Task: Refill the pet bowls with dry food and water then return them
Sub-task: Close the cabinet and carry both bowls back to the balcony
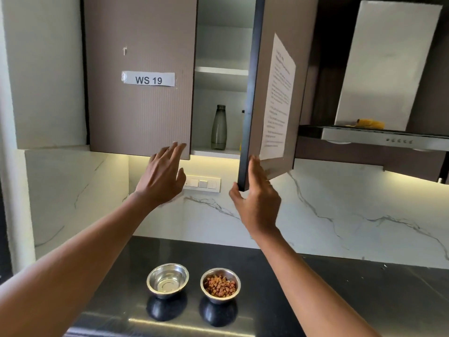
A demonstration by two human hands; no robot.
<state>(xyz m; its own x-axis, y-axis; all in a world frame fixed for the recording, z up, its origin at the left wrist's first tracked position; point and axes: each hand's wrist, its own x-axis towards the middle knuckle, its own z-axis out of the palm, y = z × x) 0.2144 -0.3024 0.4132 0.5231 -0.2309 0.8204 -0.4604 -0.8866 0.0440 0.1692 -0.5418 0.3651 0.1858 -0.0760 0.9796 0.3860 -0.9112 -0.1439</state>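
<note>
Two steel pet bowls stand side by side on the black counter point(340, 288). The left bowl point(167, 280) holds clear water; the right bowl point(220, 285) holds brown dry food. Above them an upper cabinet has its right door point(252, 93) swung half open, showing a grey bottle point(219, 127) upright on the bottom shelf. My right hand point(257, 200) rests flat against the lower corner of that door. My left hand point(162, 173) is raised with fingers spread, its fingertips at the bottom edge of the shut left door point(141, 105), holding nothing.
A "WS 19" label point(148, 79) is on the left door and a printed sheet point(278, 98) on the open one. A switch plate point(202, 183) sits on the marble backsplash. A range hood point(376, 137) juts out at right, with a yellow item point(370, 123) on it.
</note>
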